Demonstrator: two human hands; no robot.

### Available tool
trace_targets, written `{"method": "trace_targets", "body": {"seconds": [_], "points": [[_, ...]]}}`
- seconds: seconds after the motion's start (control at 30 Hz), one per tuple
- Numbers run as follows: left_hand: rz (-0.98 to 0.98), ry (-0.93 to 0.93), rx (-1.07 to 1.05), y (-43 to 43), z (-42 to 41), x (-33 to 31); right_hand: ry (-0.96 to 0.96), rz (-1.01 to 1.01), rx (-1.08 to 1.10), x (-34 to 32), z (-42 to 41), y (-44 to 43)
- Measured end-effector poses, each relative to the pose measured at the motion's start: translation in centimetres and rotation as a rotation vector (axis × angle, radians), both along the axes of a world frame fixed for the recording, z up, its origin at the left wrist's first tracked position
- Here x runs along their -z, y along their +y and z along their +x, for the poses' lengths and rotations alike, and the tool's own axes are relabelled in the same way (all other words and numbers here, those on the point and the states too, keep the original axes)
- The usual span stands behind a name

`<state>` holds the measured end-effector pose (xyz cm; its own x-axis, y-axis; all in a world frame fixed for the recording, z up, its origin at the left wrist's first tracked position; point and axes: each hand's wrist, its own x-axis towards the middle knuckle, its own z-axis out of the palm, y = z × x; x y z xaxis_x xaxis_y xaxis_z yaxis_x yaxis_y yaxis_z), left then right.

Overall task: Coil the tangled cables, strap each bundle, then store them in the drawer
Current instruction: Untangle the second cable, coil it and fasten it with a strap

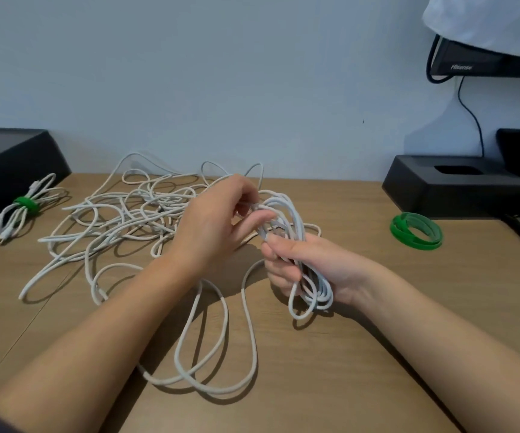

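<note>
Head view: right hand [308,264] grips a white cable coil [296,245] above the wooden desk [377,354]; left hand [218,220] pinches a strand at its top, tangled cables [121,220] lying just behind

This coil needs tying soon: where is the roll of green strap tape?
Head view, right side: the roll of green strap tape lies flat on the wooden desk, just before the black stand, right of the right hand gripping the white cable coil.

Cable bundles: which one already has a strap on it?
The small bundle at far left, cinched by a green strap; the coil in the right hand has none.
</note>
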<state>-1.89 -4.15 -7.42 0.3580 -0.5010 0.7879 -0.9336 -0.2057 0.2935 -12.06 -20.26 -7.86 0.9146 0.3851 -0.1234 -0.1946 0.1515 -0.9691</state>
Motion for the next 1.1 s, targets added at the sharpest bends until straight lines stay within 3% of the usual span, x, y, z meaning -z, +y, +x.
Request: {"method": "trace_targets", "body": {"seconds": [0.23,0.43,0.6,0.83,0.97,1.1], "points": [[0.071,0.255,-0.002,0.7,1.4,1.3,-0.003,0.163,0.064,0.2,-0.2,-0.4],[0.296,0.204,-0.104,0.9,3.6,2.8,-0.065,0.278,0.063,0.1,-0.1,-1.1],[0.348,0.248,-0.236,1.1,5.1,3.5,-0.116,0.359,0.072,-0.1,-0.4,-1.1],[0.138,0.193,-0.204,1.4,3.6,2.5,-0.146,0.475,0.423,-0.2,0.2,-1.6],[-0.056,0.276,-0.170,0.8,2.3,2.0,-0.134,0.464,0.596,0.0,0.5,-1.6],[0.004,0.175,-0.102,0.9,2.2,2.0,-0.067,0.363,0.635,0.0,0.3,-1.5]]}}
